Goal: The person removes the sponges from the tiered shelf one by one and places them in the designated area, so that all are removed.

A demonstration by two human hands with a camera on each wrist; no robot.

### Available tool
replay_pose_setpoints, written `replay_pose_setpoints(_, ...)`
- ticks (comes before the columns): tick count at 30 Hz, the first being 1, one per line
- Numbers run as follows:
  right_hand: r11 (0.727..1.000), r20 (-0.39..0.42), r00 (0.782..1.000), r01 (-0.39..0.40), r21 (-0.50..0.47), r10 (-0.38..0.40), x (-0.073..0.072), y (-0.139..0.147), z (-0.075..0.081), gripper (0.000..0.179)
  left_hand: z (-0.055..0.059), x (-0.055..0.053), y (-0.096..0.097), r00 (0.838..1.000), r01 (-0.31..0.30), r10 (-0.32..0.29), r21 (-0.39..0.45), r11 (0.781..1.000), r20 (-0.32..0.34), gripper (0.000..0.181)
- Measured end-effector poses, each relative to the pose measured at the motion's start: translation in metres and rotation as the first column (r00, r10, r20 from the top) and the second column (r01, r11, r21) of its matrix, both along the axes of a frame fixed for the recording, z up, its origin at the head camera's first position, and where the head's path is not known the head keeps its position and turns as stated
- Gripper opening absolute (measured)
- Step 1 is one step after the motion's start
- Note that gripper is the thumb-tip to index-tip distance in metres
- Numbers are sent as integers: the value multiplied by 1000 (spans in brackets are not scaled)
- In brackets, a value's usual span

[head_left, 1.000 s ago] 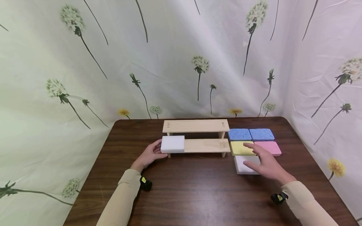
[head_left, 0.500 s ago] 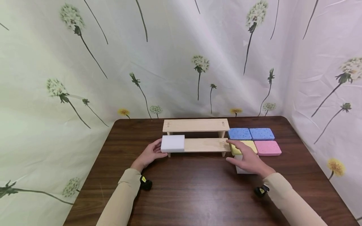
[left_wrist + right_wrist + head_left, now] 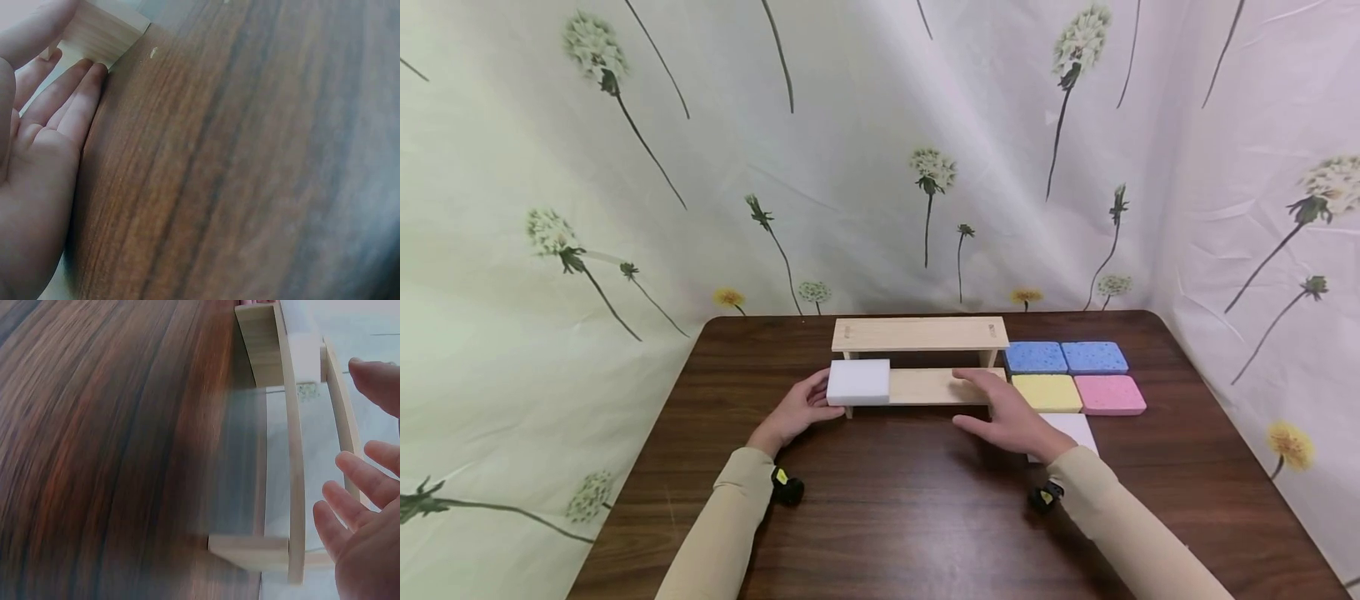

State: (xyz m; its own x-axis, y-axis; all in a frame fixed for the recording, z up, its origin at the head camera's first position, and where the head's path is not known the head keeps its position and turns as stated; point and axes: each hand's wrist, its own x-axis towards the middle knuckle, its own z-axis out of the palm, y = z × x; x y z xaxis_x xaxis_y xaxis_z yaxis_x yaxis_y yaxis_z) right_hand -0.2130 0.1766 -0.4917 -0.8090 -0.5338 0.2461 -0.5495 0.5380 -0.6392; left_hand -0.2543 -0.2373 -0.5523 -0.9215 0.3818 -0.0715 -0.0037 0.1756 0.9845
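Note:
A white sponge block (image 3: 859, 382) lies on the left end of the lower shelf (image 3: 928, 387) of a two-tier wooden rack. At that end, my left hand (image 3: 795, 414) touches the rack's side, its thumb near the sponge's front corner. In the left wrist view its fingers (image 3: 81, 103) lie nearly straight against the wooden leg (image 3: 103, 31). My right hand (image 3: 1003, 414) holds nothing and overlaps the lower shelf's right part. In the right wrist view its fingers (image 3: 350, 506) are spread beside the rack (image 3: 295, 462), the thumb apart from them.
Right of the rack lie two blue sponges (image 3: 1066, 357), a yellow sponge (image 3: 1047, 392) and a pink sponge (image 3: 1109, 394). Another white sponge (image 3: 1075, 429) sits in front of them, partly behind my right wrist. The upper shelf (image 3: 920, 333) is bare, with a floral curtain (image 3: 880, 208) behind the table.
My right hand has moved left, from over the yellow and white sponges to the right part of the lower shelf. The left hand and the white sponge beside it have stayed still.

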Motion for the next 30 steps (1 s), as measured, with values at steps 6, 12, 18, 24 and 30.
replay_pose_setpoints(6,1000,7,1000,-23,12,23,-3,-15,-3,71,-1,1,0,1000,-5,5,-4,1000,5,90)
replay_pose_setpoints(12,1000,2,1000,-21,11,21,-5,-27,-4,71,1,2,0,1000,-10,10,-3,1000,9,91)
replay_pose_setpoints(18,1000,-8,1000,-27,-13,27,-7,-39,-4,69,2,1,-1,1000,-3,3,2,1000,-1,91)
replay_pose_setpoints(24,1000,5,1000,-22,6,22,-10,-51,-6,69,1,1,-1,1000,-1,1,-5,1000,-5,91)
replay_pose_setpoints(30,1000,37,999,-6,13,6,-13,-59,-7,72,2,1,1,1000,-2,2,-14,1000,-3,91)
